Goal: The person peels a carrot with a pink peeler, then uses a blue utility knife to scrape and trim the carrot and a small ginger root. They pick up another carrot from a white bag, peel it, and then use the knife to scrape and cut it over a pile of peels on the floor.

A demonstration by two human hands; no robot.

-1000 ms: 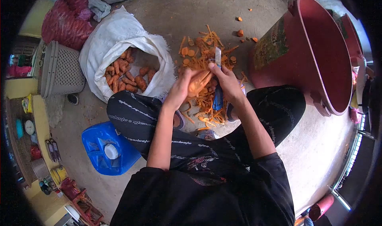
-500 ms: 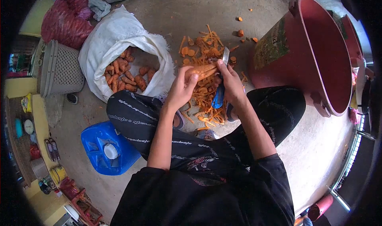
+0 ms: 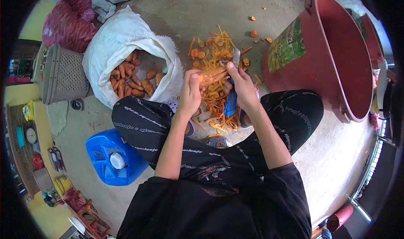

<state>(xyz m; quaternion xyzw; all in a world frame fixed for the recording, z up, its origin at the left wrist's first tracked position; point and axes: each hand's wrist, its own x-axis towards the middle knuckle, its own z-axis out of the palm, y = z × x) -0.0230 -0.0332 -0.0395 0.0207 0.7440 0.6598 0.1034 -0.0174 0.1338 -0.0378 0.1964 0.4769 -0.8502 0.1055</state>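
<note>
An orange carrot (image 3: pixel 210 76) lies crosswise between my hands, its skin partly pared. My left hand (image 3: pixel 190 91) is wrapped around its left end, thumb on top. In my right hand (image 3: pixel 243 85) is a knife, its broad metal blade (image 3: pixel 237 57) pointing up and away from me at the carrot's right end. The knife's grip is hidden by the fingers. A blue item (image 3: pixel 230 103) shows just below that hand. Beneath both hands, a heap of carrot peelings and slices (image 3: pixel 218 96) covers the floor between my feet.
An open white sack (image 3: pixel 122 32) of unpeeled carrots (image 3: pixel 130 77) stands at the left. A large dark-red tub (image 3: pixel 290 70) is close by my right knee. Beside my left leg sits a blue jerrycan (image 3: pixel 110 157). Grey crates (image 3: pixel 67 74) and red mesh sacks (image 3: pixel 67 26) are farther left.
The carrot and both hands have shifted slightly, with the left hand turned a little around the carrot. The knife blade stands a bit more upright. The view has moved slightly.
</note>
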